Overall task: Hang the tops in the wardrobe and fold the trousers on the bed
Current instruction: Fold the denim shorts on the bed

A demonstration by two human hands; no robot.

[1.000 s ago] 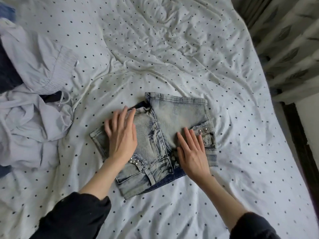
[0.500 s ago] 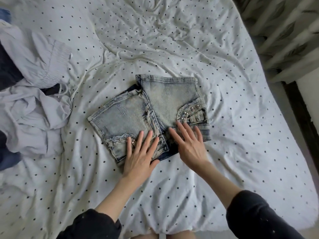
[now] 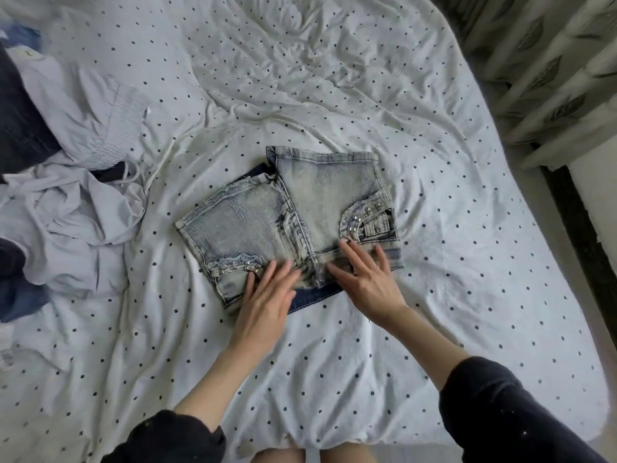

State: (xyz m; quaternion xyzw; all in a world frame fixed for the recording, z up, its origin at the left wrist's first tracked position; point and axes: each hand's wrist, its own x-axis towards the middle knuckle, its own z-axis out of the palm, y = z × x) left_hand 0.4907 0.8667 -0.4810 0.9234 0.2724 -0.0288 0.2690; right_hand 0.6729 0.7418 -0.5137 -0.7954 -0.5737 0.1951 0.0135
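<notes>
on the white bedsheet with small dark dots [image 3: 334, 95], a pair of faded, acid-washed denim shorts with metal studs at the pockets [image 3: 290, 222] lies folded into a compact, roughly square packet near the middle of the bed, its waistband edge turned toward the person. judging by how it lies, this fold looks about finished and only wants a last smoothing. a good deal of the task seems left: at the left edge of the bed sits a loose heap of pale lilac-grey garments with a ribbed cuff and a drawstring [image 3: 76, 202], with dark navy cloth [image 3: 23, 125] showing under it, none of it folded or hung. whether those are tops or trousers i cannot tell, and no wardrobe is in view.

the left hand [image 3: 267, 305] lies flat, fingers straight and slightly spread, its fingertips on the near left part of the shorts beside the studded pocket; it is blurred, so the exact contact is hard to read. the right hand [image 3: 367, 282] is also flat and spread, pressing the near right edge just below the other studded pocket. neither hand grips anything. grey patterned curtains [image 3: 541, 71] hang at the right.
</notes>
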